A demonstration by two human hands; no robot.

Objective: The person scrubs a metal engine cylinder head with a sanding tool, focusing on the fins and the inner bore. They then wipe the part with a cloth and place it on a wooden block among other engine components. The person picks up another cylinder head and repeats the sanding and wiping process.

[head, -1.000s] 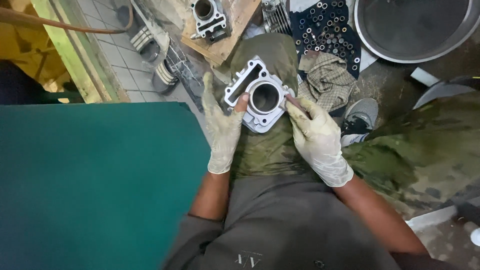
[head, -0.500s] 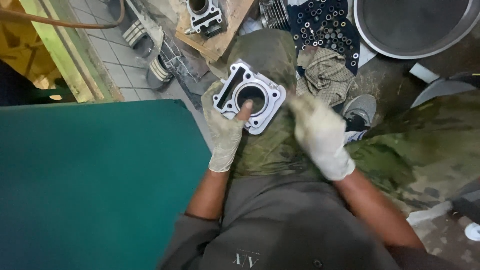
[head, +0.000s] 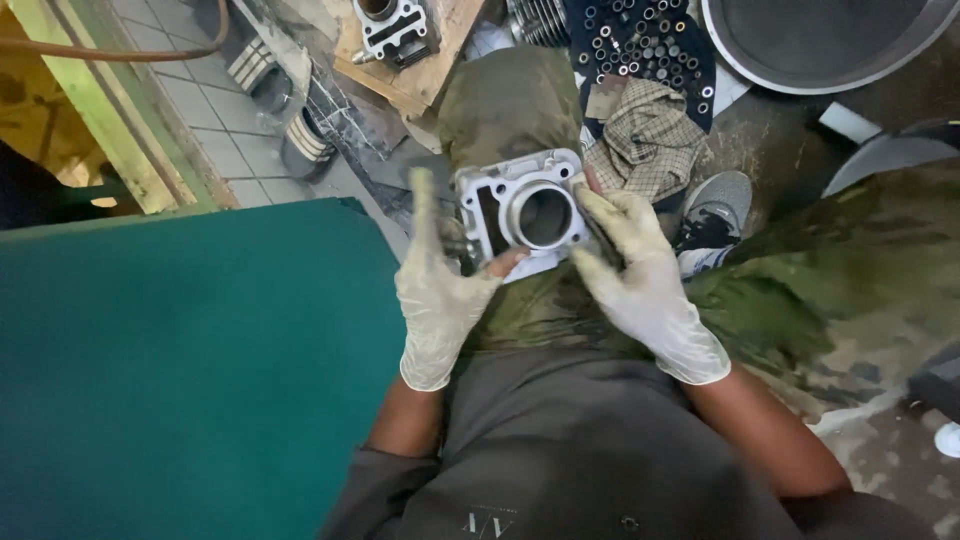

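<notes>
A silver metal engine cylinder block [head: 525, 212] with a round bore rests on my raised knee, which is covered by olive camouflage trousers. My left hand [head: 438, 290], in a dirty pale glove, grips its left and lower edge, thumb under the block. My right hand [head: 640, 275], gloved the same way, presses its fingers against the block's right side. Both hands hold the block tilted towards me.
A teal surface [head: 190, 370] fills the left. Ahead lie a wooden board [head: 440, 50] with another cylinder part [head: 392, 25], a dark mat [head: 650, 45] with several small rings, a checked rag [head: 650, 140], a large metal basin [head: 830, 45] and a grey shoe [head: 715, 210].
The block has turned and shifted right on my knee. My right hand, off it half a second ago, has returned to its right side; my left hand slid to the left edge.
</notes>
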